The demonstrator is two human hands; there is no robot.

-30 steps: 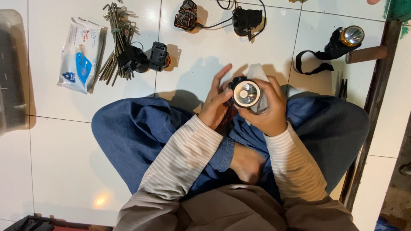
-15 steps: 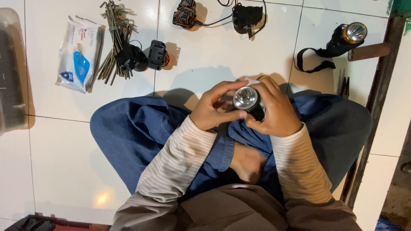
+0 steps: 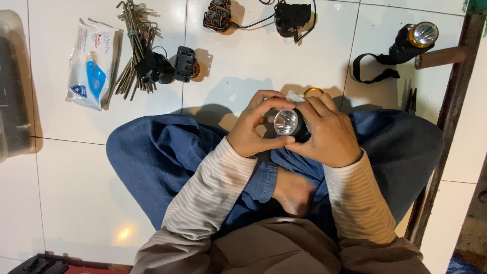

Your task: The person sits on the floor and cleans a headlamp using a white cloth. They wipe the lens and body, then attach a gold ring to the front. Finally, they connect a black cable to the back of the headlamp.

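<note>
- Two hands cup one black lamp head (image 3: 289, 123), reflector facing up toward the camera, presumably for inspection.
- Left hand (image 3: 253, 129): fingers curled, thumb and fingertips pinching the rim.
- Right hand (image 3: 329, 134): wrapped closed around the body from the other side.
- Beyond the knuckles, on the tile: gold ring (image 3: 313, 92); farther right, strapped headlamp (image 3: 413, 38).

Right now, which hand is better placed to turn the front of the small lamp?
Probably the left hand: its fingertips sit on the rim of the lamp head, while the right hand wraps the body.
</note>
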